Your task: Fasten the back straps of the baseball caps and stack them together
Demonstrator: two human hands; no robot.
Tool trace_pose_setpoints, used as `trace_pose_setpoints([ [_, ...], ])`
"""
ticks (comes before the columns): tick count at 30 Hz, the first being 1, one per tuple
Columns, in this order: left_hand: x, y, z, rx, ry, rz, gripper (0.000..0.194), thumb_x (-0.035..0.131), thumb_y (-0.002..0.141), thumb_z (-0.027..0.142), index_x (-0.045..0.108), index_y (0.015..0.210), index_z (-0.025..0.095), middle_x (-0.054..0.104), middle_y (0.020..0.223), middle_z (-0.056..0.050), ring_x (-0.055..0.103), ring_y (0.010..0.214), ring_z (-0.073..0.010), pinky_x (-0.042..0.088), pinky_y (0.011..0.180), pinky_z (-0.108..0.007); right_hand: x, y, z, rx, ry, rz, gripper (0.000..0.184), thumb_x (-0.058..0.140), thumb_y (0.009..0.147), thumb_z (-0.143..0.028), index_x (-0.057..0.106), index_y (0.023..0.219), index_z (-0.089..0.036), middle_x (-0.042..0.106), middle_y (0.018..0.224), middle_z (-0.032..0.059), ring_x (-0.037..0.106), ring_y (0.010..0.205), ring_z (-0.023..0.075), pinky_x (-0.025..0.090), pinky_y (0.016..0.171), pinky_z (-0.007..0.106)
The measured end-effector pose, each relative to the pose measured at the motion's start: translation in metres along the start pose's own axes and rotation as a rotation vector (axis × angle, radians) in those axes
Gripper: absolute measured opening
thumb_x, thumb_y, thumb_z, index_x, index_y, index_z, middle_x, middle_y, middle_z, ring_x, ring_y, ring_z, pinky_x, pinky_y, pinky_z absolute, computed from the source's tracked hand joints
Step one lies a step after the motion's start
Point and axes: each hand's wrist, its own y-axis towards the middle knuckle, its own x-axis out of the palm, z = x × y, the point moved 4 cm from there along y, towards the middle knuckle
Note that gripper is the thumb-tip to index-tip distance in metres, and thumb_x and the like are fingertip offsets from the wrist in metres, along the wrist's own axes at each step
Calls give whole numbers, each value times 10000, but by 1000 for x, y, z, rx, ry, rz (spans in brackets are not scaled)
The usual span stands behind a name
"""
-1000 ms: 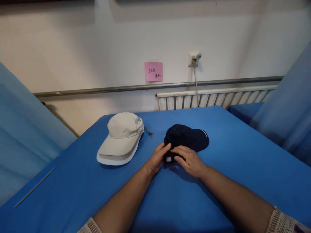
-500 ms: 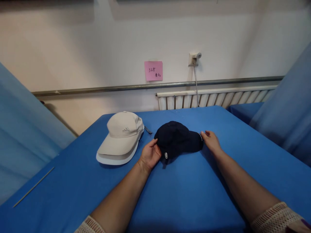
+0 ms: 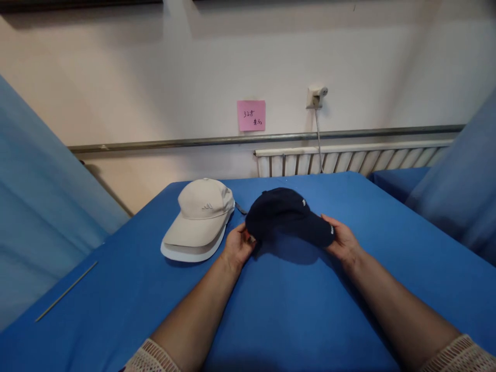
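A dark navy baseball cap (image 3: pixel 281 212) is held between my hands over the blue-covered table (image 3: pixel 302 310), its brim pointing right. My left hand (image 3: pixel 238 245) grips the back edge of the cap, with the fingers partly hidden under it. At the other end, my right hand (image 3: pixel 343 240) is closed on the tip of the brim, which bears small white lettering. A shadow falls on the cloth beneath the cap. To the left, a cream baseball cap (image 3: pixel 199 212) rests on top of another light cap (image 3: pixel 194 253), of which only the brim shows.
A thin stick (image 3: pixel 65 292) lies near the table's left edge. Blue curtains hang at the left (image 3: pixel 42 206) and right (image 3: pixel 461 186). Behind the table are a metal rail (image 3: pixel 194 142), a radiator (image 3: pixel 341 160), a socket with a plug (image 3: pixel 315 98) and a pink note (image 3: pixel 251 115).
The navy cap has turned and tilted up, its front now showing and its back strap hidden. My right hand has taken hold of the brim. The whole view has shifted slightly.
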Motion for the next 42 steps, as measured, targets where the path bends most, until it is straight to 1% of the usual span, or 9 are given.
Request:
trace_pose_setpoints([
  [6, -3, -3, -8, 178, 179, 226, 37, 578, 836, 135, 598, 866, 141, 702, 937, -102, 697, 854, -205, 562, 806, -363, -2, -1, -25, -321, 111, 25, 219, 477, 896, -139, 669, 986, -194, 750, 913, 13, 704, 844, 126, 583, 802, 273],
  [13, 29, -29, -58, 20, 447, -122, 311, 723, 790, 246, 606, 1066, 162, 665, 1133, -134, 670, 984, -222, 532, 809, -314, 25, -20, 19, -502, -145, -17, 390, 722, 764, -256, 644, 1146, -261, 708, 1055, 13, 663, 894, 128, 545, 759, 248],
  [18, 30, -33, -60, 45, 324, -79, 230, 749, 765, 202, 623, 949, 145, 690, 972, -78, 681, 886, -174, 538, 816, -292, 41, -35, 55, -507, -460, -69, 534, 688, 798, -408, 556, 1293, -255, 714, 978, 45, 658, 849, 170, 518, 738, 299],
  [25, 32, -36, -43, 144, 147, -29, 224, 750, 714, 69, 614, 874, 146, 678, 855, -19, 668, 720, -114, 573, 731, -247, 41, -40, 67, -573, -809, -160, 563, 602, 852, -384, 463, 1380, -245, 703, 862, 44, 651, 842, 193, 509, 715, 323],
  [29, 48, -48, -6, 309, 254, -87, 291, 728, 741, 85, 642, 1012, 146, 690, 944, -42, 665, 718, -114, 575, 651, -215, 40, -41, 72, -613, -962, -297, 671, 602, 840, -295, 333, 1455, -315, 678, 1021, 42, 646, 817, 160, 518, 782, 348],
  [32, 59, -60, 49, 488, 261, -99, 236, 683, 772, 69, 657, 999, 130, 699, 904, -44, 654, 671, -94, 564, 615, -175, 32, -30, 74, -582, -991, -325, 686, 582, 827, -260, 314, 1452, -347, 577, 1279, 80, 641, 776, 129, 527, 763, 342],
  [34, 59, -69, 89, 619, 241, -53, 177, 636, 797, 46, 663, 959, 112, 705, 877, -57, 658, 658, -95, 566, 617, -167, 21, -16, 74, -525, -979, -271, 628, 577, 806, -260, 395, 1405, -310, 586, 1264, 99, 639, 728, 125, 532, 723, 337],
  [38, 33, -89, 146, 745, 226, 179, 188, 582, 806, -17, 636, 927, 117, 696, 786, -48, 662, 609, -109, 584, 590, -188, 5, 5, 74, -397, -913, -197, 440, 610, 736, -282, 588, 1171, -226, 663, 1093, 94, 626, 630, 115, 528, 644, 311],
  [42, -8, -108, 159, 673, 243, 442, 195, 545, 828, -38, 607, 949, 103, 664, 743, -37, 655, 579, -103, 587, 568, -192, 4, 9, 75, -371, -880, -226, 328, 631, 710, -265, 639, 1031, -202, 699, 962, 56, 625, 607, 110, 523, 630, 299],
])
